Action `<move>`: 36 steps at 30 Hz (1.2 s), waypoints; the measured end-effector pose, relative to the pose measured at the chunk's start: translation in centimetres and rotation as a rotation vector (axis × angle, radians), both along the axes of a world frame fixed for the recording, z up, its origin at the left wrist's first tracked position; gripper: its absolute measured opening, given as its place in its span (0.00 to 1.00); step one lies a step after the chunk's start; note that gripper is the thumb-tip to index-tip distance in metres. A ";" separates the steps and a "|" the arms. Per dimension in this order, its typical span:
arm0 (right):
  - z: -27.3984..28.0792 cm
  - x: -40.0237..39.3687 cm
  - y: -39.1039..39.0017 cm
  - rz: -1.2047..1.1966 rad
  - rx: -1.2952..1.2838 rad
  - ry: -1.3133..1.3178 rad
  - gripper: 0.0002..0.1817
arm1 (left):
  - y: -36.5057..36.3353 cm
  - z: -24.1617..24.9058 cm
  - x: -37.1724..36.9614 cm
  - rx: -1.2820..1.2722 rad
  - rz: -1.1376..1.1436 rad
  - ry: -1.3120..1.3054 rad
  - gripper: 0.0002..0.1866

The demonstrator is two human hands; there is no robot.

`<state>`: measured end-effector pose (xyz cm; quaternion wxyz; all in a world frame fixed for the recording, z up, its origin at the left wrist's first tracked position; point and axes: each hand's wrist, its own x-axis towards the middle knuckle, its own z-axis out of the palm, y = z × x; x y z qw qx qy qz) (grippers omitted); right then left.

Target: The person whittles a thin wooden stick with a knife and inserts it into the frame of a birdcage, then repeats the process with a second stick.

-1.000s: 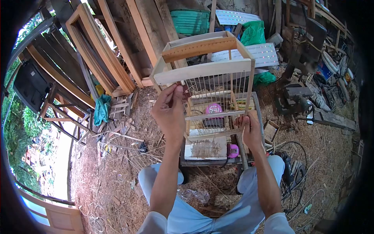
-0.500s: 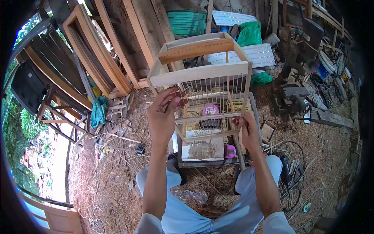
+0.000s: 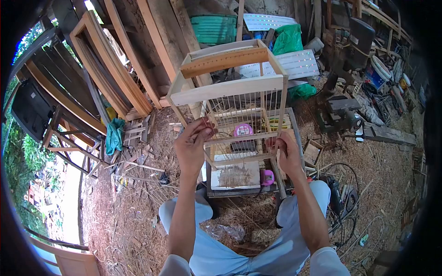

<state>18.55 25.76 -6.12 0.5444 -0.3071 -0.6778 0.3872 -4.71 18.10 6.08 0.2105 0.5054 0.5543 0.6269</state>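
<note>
A wooden birdcage frame (image 3: pixel 225 89) with thin upright bars stands tilted in front of me, above a low worktable. My right hand (image 3: pixel 289 154) is closed around the lower right corner of the frame, where the crosspiece meets the post. On the left side, my left hand (image 3: pixel 191 142) pinches at the thin bars; fingers partly hide what they grip, which looks like one slender bar. Through the bars a pink and dark tape measure (image 3: pixel 242 131) shows on the worktable. Below the frame lie a stained white board (image 3: pixel 235 176) and a small pink object (image 3: pixel 267 177).
The worktable's edge (image 3: pixel 297 133) shows at the right. Wooden frames (image 3: pixel 103 64) lean on the left, near a black chair (image 3: pixel 32 103). A green basket (image 3: pixel 214 28) is at the back. Wood shavings and offcuts cover the floor; a black cable (image 3: pixel 355 202) lies right.
My left hand has moved down along the left side of the cage, fingers still pinched. My right hand keeps its hold on the lower corner. The whole view has shifted slightly.
</note>
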 end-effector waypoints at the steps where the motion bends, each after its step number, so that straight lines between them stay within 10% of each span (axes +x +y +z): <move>1: -0.2 0.0 0.1 -0.005 -0.006 -0.003 0.10 | 0.0 0.2 0.1 0.006 0.001 0.064 0.14; 14: 0.4 0.1 0.1 0.006 -0.045 0.022 0.13 | 0.1 -0.3 0.4 -0.001 -0.085 -0.096 0.15; 20: 1.2 1.0 -0.7 -0.131 0.064 -0.407 0.18 | -3.8 -4.4 -2.7 0.227 0.394 0.413 0.19; 26: -0.9 1.1 -0.2 -0.147 0.098 -0.521 0.17 | -4.0 -11.7 -5.2 -0.272 -0.016 0.269 0.22; 36: -0.3 1.3 -0.2 -0.143 -0.059 -0.526 0.11 | -2.5 -10.8 -5.1 -0.139 -0.036 0.347 0.09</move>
